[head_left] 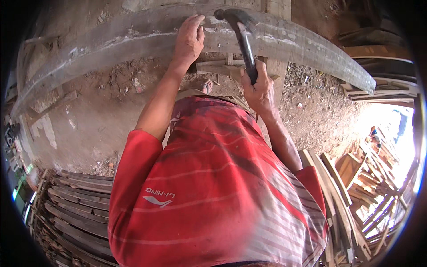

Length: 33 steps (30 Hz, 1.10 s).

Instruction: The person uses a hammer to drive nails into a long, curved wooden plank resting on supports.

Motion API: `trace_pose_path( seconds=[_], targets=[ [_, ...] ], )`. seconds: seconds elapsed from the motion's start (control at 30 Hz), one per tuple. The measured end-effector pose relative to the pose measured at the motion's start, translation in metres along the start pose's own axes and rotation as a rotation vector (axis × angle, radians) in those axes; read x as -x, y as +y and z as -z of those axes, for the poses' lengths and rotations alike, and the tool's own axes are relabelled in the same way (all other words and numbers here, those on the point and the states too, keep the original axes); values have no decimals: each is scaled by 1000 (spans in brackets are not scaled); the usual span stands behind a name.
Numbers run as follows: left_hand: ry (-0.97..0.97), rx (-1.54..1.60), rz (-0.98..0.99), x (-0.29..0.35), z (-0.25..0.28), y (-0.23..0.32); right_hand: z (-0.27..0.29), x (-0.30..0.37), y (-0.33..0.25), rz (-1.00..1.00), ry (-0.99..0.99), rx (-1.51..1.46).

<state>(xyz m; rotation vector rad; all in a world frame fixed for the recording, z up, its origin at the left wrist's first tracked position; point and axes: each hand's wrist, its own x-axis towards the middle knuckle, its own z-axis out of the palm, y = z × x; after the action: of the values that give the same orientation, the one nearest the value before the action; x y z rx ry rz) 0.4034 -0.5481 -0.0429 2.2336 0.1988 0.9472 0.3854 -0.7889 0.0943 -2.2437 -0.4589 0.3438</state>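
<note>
My right hand (261, 89) is wrapped round the lower handle of a claw hammer (246, 46). The hammer's dark head is over a long grey wooden beam (307, 46), slightly right of my left hand; I cannot tell whether it touches the wood. On the beam's near side my left hand (190, 39) rests with thumb and fingers bent toward each other, as in a pinch. Anything between those fingertips is too small to make out. A whitish, rough line runs along the beam, which lies crosswise in front of me.
Dirt ground (93, 120) with chips and debris lies below the beam. Stacked planks (80, 204) stand at the lower left. More boards (338, 191) and a heap of scrap wood (373, 173) are at the right. A wooden post (279, 75) passes under the beam.
</note>
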Motion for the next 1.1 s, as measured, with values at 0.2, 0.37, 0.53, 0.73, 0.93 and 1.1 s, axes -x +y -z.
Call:
trace_pose_path(
  seconds=[0.2,0.37,0.53,0.73,0.93,1.1],
  targets=[
    [27,-43,-15,-3,-3,1,-19,-7,25,51,3,271],
    [28,4,-26,1,-5,-10,-19,5,3,60,126,87],
    [78,-31,-18,6,-11,-14,-25,-21,14,-56,-74,410],
    [70,-4,12,1,-9,-10,-6,-13,-20,188,234,109],
    [77,6,-25,1,-8,-12,-37,-22,43,-6,-26,378],
    [58,-27,26,12,-7,-6,-23,-4,15,76,113,140]
  ],
)
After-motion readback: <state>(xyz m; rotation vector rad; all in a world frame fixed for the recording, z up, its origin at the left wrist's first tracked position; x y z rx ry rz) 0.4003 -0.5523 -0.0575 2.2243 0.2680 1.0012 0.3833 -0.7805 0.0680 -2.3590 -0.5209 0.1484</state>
